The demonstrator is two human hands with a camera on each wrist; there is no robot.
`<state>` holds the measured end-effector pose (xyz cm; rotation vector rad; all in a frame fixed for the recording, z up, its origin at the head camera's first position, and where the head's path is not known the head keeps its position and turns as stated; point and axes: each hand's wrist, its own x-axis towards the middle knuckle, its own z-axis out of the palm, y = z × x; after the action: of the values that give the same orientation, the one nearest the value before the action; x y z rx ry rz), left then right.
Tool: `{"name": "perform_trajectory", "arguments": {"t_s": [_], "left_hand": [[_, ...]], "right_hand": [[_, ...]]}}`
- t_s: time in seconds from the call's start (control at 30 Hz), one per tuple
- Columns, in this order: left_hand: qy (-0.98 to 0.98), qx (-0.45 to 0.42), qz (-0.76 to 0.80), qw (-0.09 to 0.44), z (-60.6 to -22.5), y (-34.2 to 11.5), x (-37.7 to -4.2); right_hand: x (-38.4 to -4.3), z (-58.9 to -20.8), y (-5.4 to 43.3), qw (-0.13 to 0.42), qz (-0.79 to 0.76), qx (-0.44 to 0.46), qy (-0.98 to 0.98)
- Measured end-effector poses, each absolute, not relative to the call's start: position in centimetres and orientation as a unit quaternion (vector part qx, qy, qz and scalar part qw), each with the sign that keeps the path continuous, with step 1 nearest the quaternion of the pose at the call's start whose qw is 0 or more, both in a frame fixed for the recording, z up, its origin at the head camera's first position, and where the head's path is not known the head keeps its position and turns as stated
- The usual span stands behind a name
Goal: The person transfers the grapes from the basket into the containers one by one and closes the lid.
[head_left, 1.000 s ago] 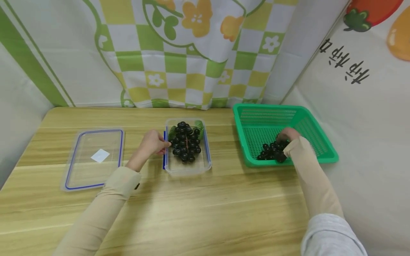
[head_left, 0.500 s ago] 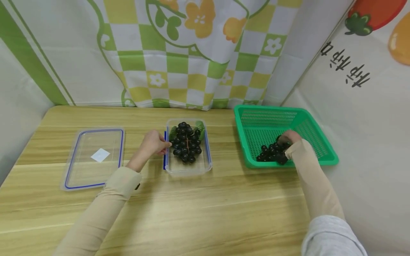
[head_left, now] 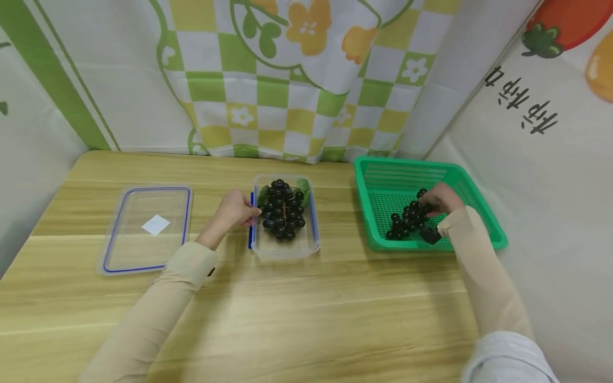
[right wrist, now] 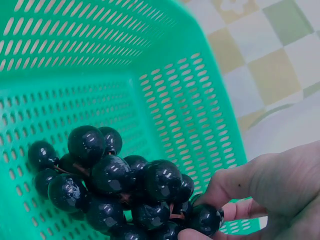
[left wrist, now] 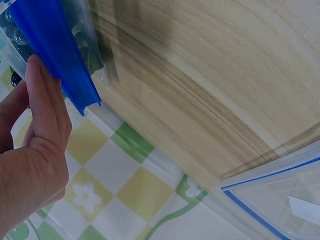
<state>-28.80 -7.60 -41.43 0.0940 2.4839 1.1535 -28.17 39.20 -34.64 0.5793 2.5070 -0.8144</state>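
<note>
A clear plastic food container [head_left: 286,253] with a blue latch [left wrist: 55,45] stands mid-table. A bunch of black grapes [head_left: 282,210] with green leaves lies in it. My left hand [head_left: 233,209] pinches the container's left wall, fingers against the latch side. Off to the right, my right hand [head_left: 442,199] reaches into a green slotted basket [head_left: 399,169] and grips one end of another bunch of black grapes [right wrist: 112,175]. In the right wrist view the thumb and fingers close round the grapes at that end. The bunch is still inside the basket.
On the left of the wooden table [head_left: 306,319] lies a clear lid [head_left: 139,239] with a blue seal and a white label [head_left: 156,224]. A checked curtain [head_left: 278,106] hangs along the back edge. A white wall covering [head_left: 541,175] stands close on the right.
My right hand has risen slightly, raising its end of the bunch in the basket. My left hand keeps its place on the container. The head view has shifted a little.
</note>
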Motion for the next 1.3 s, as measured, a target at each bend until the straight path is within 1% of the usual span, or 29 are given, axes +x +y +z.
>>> {"name": "perform_trajectory", "arguments": {"t_s": [0.1, 0.37, 0.57, 0.83, 1.3], "left_hand": [[0.888, 0.035, 0.415, 0.197, -41.5, -7.4, -28.7], [0.888, 0.036, 0.415, 0.192, -41.6, -7.5, -28.7], [0.889, 0.034, 0.416, 0.189, -41.5, -7.8, -28.7], [0.888, 0.032, 0.417, 0.19, -41.3, -7.9, -28.6], [0.884, 0.031, 0.427, 0.188, -41.7, -7.6, -28.9]], "right_hand": [[-28.3, -33.9, 39.1, 0.202, -0.296, 0.21, 0.91], [-28.7, -31.5, 37.6, 0.179, -0.311, 0.213, 0.909], [-29.2, -29.9, 36.5, 0.177, -0.296, 0.211, 0.915], [-29.1, -28.0, 34.5, 0.15, -0.301, 0.174, 0.925], [-28.5, -25.4, 29.7, 0.122, -0.283, 0.123, 0.944]]}}
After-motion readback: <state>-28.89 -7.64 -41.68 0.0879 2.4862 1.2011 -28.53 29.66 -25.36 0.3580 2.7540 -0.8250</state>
